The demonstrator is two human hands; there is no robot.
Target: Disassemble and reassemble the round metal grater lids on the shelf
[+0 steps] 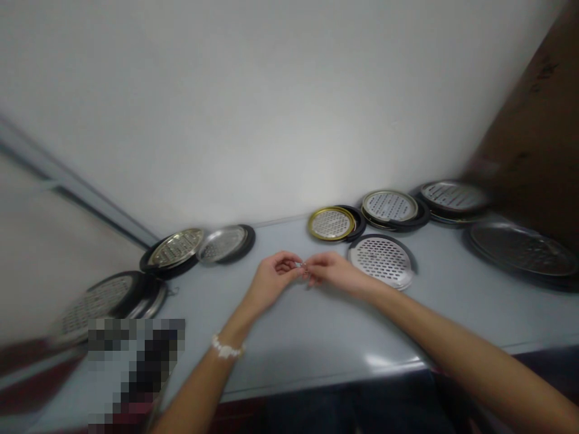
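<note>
Above the middle of the table, my left hand (pixel 278 274) and my right hand (pixel 332 271) meet fingertip to fingertip. Between them they pinch a small, thin, shiny metal piece (pixel 304 269), too small and blurred for me to name. Both hands are closed on it, thumb against fingers. A pale beaded bracelet (pixel 226 348) circles my left wrist. Just behind my right hand lies a round silver perforated disc (pixel 382 260) with a dark rim, partly covered by my right forearm. A gold-rimmed perforated disc (pixel 332 223) sits farther back.
More round perforated discs (pixel 389 206) with black rings stand along the wall at right, beside a dark round tray (pixel 525 247). Others (pixel 178 247) lie at left, one silver (pixel 224 242). A brown cardboard surface (pixel 534 132) rises at right. The table's front edge (pixel 325 386) is close to me.
</note>
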